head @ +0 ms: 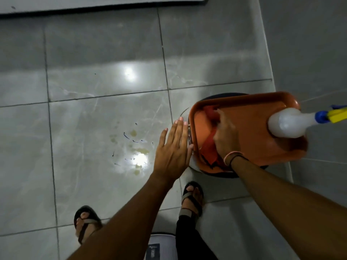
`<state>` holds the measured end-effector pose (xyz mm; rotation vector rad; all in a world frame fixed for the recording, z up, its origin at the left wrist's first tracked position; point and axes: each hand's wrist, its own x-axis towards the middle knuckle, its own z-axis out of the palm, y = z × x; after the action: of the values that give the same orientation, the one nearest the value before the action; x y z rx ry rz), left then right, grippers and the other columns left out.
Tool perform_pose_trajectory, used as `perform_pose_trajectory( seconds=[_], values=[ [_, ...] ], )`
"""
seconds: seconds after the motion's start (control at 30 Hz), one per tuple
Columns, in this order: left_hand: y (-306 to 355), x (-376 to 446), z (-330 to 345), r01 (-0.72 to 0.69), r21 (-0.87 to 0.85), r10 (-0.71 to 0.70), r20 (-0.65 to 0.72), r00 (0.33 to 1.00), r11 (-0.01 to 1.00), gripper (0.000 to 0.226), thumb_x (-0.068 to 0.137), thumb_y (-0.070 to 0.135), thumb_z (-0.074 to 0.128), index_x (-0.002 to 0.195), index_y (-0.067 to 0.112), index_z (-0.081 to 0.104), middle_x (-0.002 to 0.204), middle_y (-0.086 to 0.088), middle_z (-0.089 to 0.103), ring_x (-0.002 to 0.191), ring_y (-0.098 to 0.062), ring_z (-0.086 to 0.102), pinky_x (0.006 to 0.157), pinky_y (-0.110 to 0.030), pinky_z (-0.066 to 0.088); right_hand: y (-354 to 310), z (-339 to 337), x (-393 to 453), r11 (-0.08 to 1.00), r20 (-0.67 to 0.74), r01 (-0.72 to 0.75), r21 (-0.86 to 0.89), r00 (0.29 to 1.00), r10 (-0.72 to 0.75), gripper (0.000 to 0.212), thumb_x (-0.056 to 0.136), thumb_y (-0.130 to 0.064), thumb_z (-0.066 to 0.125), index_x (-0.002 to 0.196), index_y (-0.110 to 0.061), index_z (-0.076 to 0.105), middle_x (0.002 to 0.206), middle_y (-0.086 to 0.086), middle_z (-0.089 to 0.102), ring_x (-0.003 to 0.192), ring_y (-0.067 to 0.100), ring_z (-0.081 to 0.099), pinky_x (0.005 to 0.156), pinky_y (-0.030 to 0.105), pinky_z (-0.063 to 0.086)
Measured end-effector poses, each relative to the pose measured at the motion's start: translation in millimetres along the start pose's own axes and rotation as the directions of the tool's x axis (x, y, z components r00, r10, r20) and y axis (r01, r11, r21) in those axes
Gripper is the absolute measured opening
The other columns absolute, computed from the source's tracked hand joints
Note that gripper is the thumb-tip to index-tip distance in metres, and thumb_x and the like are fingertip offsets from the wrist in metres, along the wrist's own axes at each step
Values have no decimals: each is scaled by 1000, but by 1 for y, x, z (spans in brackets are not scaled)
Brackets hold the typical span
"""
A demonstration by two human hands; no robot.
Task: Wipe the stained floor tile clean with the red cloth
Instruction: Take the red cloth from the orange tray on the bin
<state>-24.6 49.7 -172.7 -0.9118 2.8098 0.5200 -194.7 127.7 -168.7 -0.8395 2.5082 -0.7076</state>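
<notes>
Yellowish blots and thin dark pen-like marks form a stain (131, 145) on a glossy grey floor tile (84, 147) in the middle of the view. A red cloth (209, 147) lies folded in an orange tray (249, 117) to the right of the stain. My right hand (225, 136) rests on the cloth inside the tray, fingers curled over it; whether it grips the cloth is unclear. My left hand (173, 149) hovers flat, fingers spread, beside the tray's left rim, holding nothing.
A white spray bottle (289, 124) with a blue and yellow nozzle stands in the tray, which sits on a round stool (193, 166). My sandalled feet (192, 197) stand below. A grey wall runs along the right; a dark-edged white board lies at the top.
</notes>
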Motion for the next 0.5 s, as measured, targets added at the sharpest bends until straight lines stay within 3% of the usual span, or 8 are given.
perform_pose_trajectory(
  seconds=[0.07,0.13,0.27,0.33,0.4,0.5],
  values=[
    [-16,-14,-16,38,15,-38,0,999,999,67,109,43,27,165,5,27,173,-17,26,161,-29,26,129,-49,26,-20,-15,-4,999,-76,-27,47,997,31,43,107,-1,41,148,-12,46,123,18,66,98,20,61,87,19,51],
    [-45,-33,-26,68,21,-68,29,997,997,70,108,44,20,167,7,16,176,-15,15,164,-28,15,132,-49,18,-47,-26,-15,995,-130,8,100,991,5,41,107,-1,41,148,-9,46,113,19,67,84,12,57,74,5,39],
    [-123,-74,-27,161,31,-162,30,986,986,71,108,44,17,168,9,8,178,-13,5,165,-26,8,134,-47,12,-105,-6,-39,968,-156,193,161,973,-168,44,103,9,42,145,-1,47,127,24,65,107,18,57,89,-8,38],
    [-168,-89,-15,211,48,-211,-1,977,976,72,107,44,16,167,7,12,177,-15,9,164,-28,12,132,-48,16,-123,32,-42,953,-100,251,169,966,-237,45,101,11,42,144,1,48,137,23,62,119,23,58,101,-6,35],
    [-217,-101,12,264,67,-264,-21,964,962,72,106,44,17,167,5,16,176,-17,13,163,-31,16,131,-50,19,-125,93,-43,948,-10,274,160,961,-276,45,102,10,42,146,0,47,146,20,57,133,28,54,116,11,34],
    [-285,-115,69,352,88,-352,-23,936,932,73,106,44,18,166,3,16,176,-18,13,163,-32,16,131,-51,20,-95,187,-37,965,51,215,151,973,-225,43,105,6,41,147,-4,47,150,17,54,139,30,51,120,33,37]
  ],
)
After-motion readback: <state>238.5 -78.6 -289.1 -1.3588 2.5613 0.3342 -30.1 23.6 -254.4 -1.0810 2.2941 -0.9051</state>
